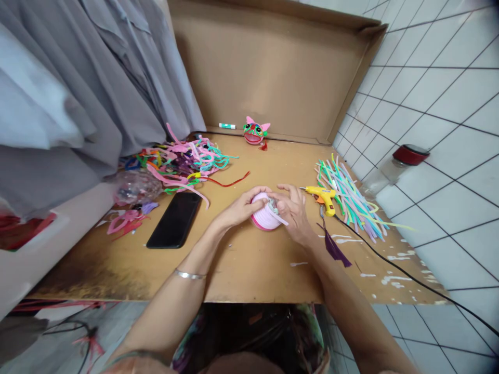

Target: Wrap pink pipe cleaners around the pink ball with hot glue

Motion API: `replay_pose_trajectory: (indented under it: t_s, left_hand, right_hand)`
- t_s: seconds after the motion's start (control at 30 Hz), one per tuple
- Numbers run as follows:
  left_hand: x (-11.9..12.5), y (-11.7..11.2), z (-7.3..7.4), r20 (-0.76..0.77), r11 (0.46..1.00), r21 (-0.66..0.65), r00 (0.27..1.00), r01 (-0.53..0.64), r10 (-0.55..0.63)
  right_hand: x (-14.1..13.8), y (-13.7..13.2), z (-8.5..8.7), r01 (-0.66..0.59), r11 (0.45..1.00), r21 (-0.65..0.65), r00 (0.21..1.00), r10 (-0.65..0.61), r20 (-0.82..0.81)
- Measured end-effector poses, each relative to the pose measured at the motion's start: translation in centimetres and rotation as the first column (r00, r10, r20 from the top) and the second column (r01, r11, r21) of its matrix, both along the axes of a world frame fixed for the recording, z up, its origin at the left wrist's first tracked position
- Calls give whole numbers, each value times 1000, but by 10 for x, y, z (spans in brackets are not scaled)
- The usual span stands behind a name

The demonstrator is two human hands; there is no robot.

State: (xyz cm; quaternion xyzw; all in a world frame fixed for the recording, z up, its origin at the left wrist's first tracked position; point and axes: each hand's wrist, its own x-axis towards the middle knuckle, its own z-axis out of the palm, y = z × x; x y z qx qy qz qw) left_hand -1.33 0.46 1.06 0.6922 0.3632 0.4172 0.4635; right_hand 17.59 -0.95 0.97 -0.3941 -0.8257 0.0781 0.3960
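Between my hands is a rounded craft piece (264, 219) wound from pale lilac pipe cleaner, with a deep pink band along its lower edge. A loose lilac end sticks out at its lower right, and a grey-green patch shows near its top right. My left hand (247, 206) grips the piece from the left, thumb on top. My right hand (294, 214) holds its right side with bent fingers, the fingertips partly hidden. A yellow glue gun (323, 196) lies just right of my right hand, its nozzle pointing left.
Pipe cleaners lie in a tangled heap (183, 158) at left and a straight bundle (349, 195) at right. A black phone (174, 221), purple tassel (337, 249), glass jar (384, 174) and finished animal head (255, 132) surround the work. The glue gun's cord (390, 259) crosses the table's right side.
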Motion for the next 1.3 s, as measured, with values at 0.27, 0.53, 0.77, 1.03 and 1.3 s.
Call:
replay_pose_trajectory:
  t_s: [0.27, 0.53, 0.77, 1.03, 1.3]
  left_hand:
    - [0, 1, -3, -20, 1000, -9, 1000, -18, 18]
    - [0, 0, -1, -33, 1000, 7, 999, -13, 13]
    - [0, 2, -5, -31, 1000, 5, 999, -5, 5]
    - [1, -2, 1, -40, 1000, 17, 999, 1, 0]
    - [1, -1, 0, -47, 1000, 10, 999, -9, 10]
  right_hand:
    - [-4, 2, -4, 23, 997, 77, 998, -28, 62]
    - [-4, -2, 1, -10, 999, 39, 999, 8, 52]
    - [0, 2, 0, 19, 999, 42, 993, -14, -113]
    - [1, 3, -1, 34, 998, 54, 994, -28, -101]
    - [-2, 3, -5, 51, 995, 82, 999, -51, -2]
